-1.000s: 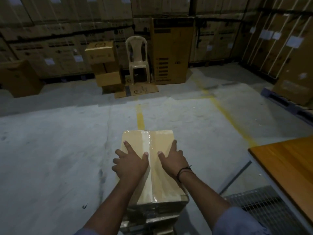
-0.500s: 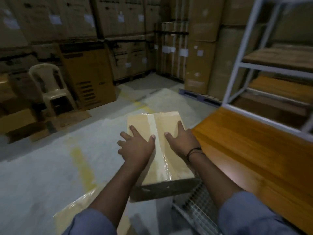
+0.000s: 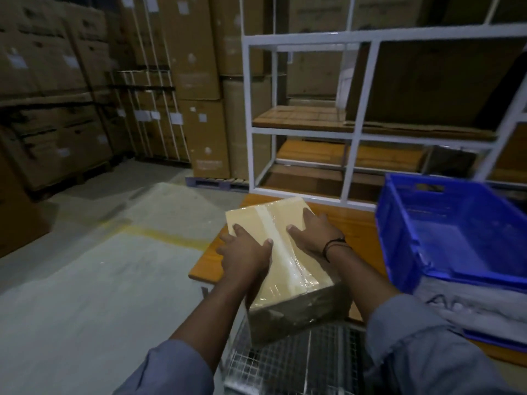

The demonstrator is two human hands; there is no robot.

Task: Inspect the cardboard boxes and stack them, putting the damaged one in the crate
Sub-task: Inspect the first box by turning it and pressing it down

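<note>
Head camera, looking down: a tan cardboard box, sealed along its top seam with glossy clear tape, sits at the near left corner of the orange wooden table. Its far end is over the tabletop, and its near end juts past the table's edge above a grey wire-mesh cage. Whether the box's underside touches the table cannot be told.

Both hands grip the box from above. The left hand lies on the left half of the top, thumb beside the tape strip and outer fingers bent over the left edge. The right hand, with a black cord band at its wrist, lies on the right half, thumb pointing at the tape and fingers spread to the right edge and bending over it. Grey-blue sleeves cover both forearms.

On the right part of the table stands an open blue plastic crate, near the box but apart from it. A grey cloth with dark lettering lies at the crate's near side. At the back of the table rises a white metal shelf frame with wooden boards. Left of the table spreads the grey concrete floor, crossed by a yellow painted line. Beyond the table's far left corner, tall brown cartons stand stacked on a purple pallet.
</note>
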